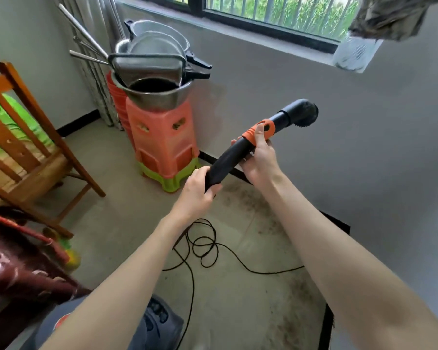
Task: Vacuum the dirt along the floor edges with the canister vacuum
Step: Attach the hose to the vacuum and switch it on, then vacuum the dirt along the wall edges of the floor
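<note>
Metal pots and pans (152,54) are sitting piled in a big steel bowl (152,97), with long metal handles sticking out to the left. The bowl is resting on a stack of orange plastic stools (162,140), and the bottom stool is green. No writing can be read anywhere.

Both hands are holding the black vacuum wand (238,150) up in the air, in front of the grey wall (352,137). The left hand (197,193) is gripping the low end, with its fingers curled round it. The right hand (259,157) is gripping the wand by its orange collar (259,130), fingers wrapped round. A round brush head (306,111) is sitting at the top end, pointing at the wall.

Brown dirt (268,238) is lying on the pale tiled floor (127,223) along the black skirting (336,223). A black cord (205,246) is lying in loops on the floor. The dark vacuum body (157,322) is showing near the bottom edge.

A wooden chair (28,147) is standing on the left. A window with bars (276,13) is sitting above the wall, and a cloth (395,16) is hanging at the top right.
</note>
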The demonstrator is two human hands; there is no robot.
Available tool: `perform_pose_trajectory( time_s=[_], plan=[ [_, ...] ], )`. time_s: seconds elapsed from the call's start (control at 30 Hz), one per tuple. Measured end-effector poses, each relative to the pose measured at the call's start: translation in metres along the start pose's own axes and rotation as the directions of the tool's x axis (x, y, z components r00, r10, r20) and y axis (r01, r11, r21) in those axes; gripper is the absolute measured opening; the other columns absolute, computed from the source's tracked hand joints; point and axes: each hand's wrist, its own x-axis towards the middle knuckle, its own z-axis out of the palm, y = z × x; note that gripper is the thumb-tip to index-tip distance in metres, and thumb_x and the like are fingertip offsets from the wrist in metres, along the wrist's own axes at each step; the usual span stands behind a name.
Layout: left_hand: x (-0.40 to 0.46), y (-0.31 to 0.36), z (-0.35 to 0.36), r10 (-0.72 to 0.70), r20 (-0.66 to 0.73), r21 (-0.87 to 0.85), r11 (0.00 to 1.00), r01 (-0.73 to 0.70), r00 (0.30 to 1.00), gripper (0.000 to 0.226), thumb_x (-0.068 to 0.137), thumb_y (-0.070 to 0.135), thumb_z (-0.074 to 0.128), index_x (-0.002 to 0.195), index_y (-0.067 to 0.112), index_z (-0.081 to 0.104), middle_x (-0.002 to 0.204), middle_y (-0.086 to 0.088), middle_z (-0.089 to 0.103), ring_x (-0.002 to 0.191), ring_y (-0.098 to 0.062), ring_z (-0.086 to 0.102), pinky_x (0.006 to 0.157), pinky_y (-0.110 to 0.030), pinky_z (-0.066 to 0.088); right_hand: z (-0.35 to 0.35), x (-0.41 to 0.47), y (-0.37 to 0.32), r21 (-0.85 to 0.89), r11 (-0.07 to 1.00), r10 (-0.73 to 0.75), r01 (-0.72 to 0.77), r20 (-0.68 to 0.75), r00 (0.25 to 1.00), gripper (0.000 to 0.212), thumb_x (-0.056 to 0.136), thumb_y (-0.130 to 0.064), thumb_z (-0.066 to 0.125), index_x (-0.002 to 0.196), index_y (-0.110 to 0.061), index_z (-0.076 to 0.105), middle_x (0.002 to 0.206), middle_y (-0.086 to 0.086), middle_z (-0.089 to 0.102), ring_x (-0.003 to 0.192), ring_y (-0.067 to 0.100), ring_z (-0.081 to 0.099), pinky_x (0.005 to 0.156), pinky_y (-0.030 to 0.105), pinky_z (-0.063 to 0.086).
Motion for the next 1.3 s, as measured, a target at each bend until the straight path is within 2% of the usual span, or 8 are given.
perform_pose_trajectory(
  time_s=[0.2, 0.37, 0.53, 0.6, 0.8, 0.93, 1.13, 1.3],
  plan=[
    [0.057, -0.017, 0.023, -0.056, 0.017, -0.024, 0.998, 0.057, 0.998, 0.037, 0.092, 0.013, 0.059, 0.126, 0.004, 0.047, 0.119, -0.012, 0.054, 0.111, -0.026, 0.05, 0.096, -0.039, 0.04, -0.001, 0.059, 0.001, -0.111, 0.994, 0.024, -0.02, 0.031, 0.999, 0.02, 0.103, -0.033, 0.047, 0.101, -0.014, 0.053, 0.09, 0.009, 0.064, 0.085, 0.022, 0.065, 0.082, 0.037, 0.054],
    [0.132, -0.057, 0.032, -0.061, 0.088, 0.009, 0.998, 0.06, 0.994, 0.031, 0.093, 0.023, 0.057, 0.12, 0.011, 0.05, 0.113, -0.002, 0.055, 0.106, -0.021, 0.051, 0.095, -0.043, 0.041, -0.005, 0.133, 0.022, -0.136, 0.987, 0.09, -0.085, 0.034, 0.995, 0.017, 0.103, -0.024, 0.048, 0.103, -0.008, 0.053, 0.093, 0.012, 0.065, 0.089, 0.023, 0.064, 0.098, 0.043, 0.049],
    [0.188, -0.1, 0.054, -0.184, 0.236, 0.059, 0.983, 0.175, 0.954, 0.037, 0.096, 0.036, 0.05, 0.125, 0.016, 0.042, 0.105, 0.0, 0.057, 0.095, -0.02, 0.055, 0.081, -0.032, 0.041, -0.009, 0.2, 0.053, -0.191, 0.972, 0.142, -0.14, -0.004, 0.99, 0.019, 0.105, -0.024, 0.043, 0.098, -0.01, 0.054, 0.091, 0.012, 0.064, 0.09, 0.026, 0.063, 0.097, 0.046, 0.047],
    [0.201, -0.112, 0.068, -0.234, 0.267, 0.044, 0.972, 0.231, 0.935, 0.033, 0.095, 0.036, 0.05, 0.122, 0.02, 0.041, 0.104, 0.003, 0.056, 0.096, -0.02, 0.055, 0.083, -0.033, 0.041, -0.015, 0.221, 0.064, -0.182, 0.969, 0.161, -0.167, -0.045, 0.986, 0.018, 0.105, -0.023, 0.043, 0.098, -0.01, 0.054, 0.092, 0.012, 0.062, 0.091, 0.028, 0.062, 0.097, 0.048, 0.046],
    [0.241, -0.136, 0.12, -0.292, 0.22, 0.128, 0.954, 0.27, 0.931, 0.025, 0.092, 0.03, 0.057, 0.108, 0.019, 0.04, 0.108, 0.003, 0.052, 0.099, -0.018, 0.047, 0.093, -0.037, 0.034, -0.053, 0.288, 0.086, -0.107, 0.965, 0.218, -0.24, -0.189, 0.958, 0.018, 0.105, -0.024, 0.044, 0.097, -0.009, 0.052, 0.087, 0.012, 0.061, 0.075, 0.021, 0.063, 0.073, 0.033, 0.054],
    [0.278, -0.161, 0.154, -0.31, 0.241, 0.169, 0.947, 0.274, 0.92, 0.03, 0.088, 0.03, 0.062, 0.096, 0.021, 0.035, 0.1, 0.003, 0.05, 0.096, -0.022, 0.05, 0.081, -0.035, 0.037, -0.079, 0.345, 0.104, -0.069, 0.946, 0.292, -0.316, -0.242, 0.925, 0.029, 0.104, -0.031, 0.046, 0.114, -0.004, 0.046, 0.086, 0.011, 0.06, 0.072, 0.02, 0.063, 0.071, 0.032, 0.054],
    [0.332, -0.244, 0.23, -0.394, 0.395, 0.184, 0.919, 0.349, 0.83, 0.038, 0.093, 0.048, 0.049, 0.117, 0.02, 0.041, 0.097, 0.006, 0.052, 0.087, -0.018, 0.051, 0.068, -0.029, 0.035, -0.135, 0.44, 0.161, -0.017, 0.896, 0.427, -0.443, -0.24, 0.872, 0.037, 0.103, -0.041, 0.044, 0.119, -0.007, 0.045, 0.084, 0.01, 0.061, 0.074, 0.02, 0.062, 0.074, 0.034, 0.051],
    [0.354, -0.339, 0.296, -0.393, 0.38, 0.148, 0.919, 0.364, 0.837, 0.033, 0.095, 0.042, 0.05, 0.11, 0.013, 0.043, 0.092, 0.0, 0.053, 0.086, -0.026, 0.054, 0.063, -0.028, 0.03, -0.181, 0.506, 0.238, 0.003, 0.872, 0.48, -0.489, -0.196, 0.855, 0.038, 0.105, -0.038, 0.04, 0.126, -0.006, 0.045, 0.092, 0.008, 0.057, 0.094, 0.024, 0.056, 0.103, 0.041, 0.044]
  ],
)
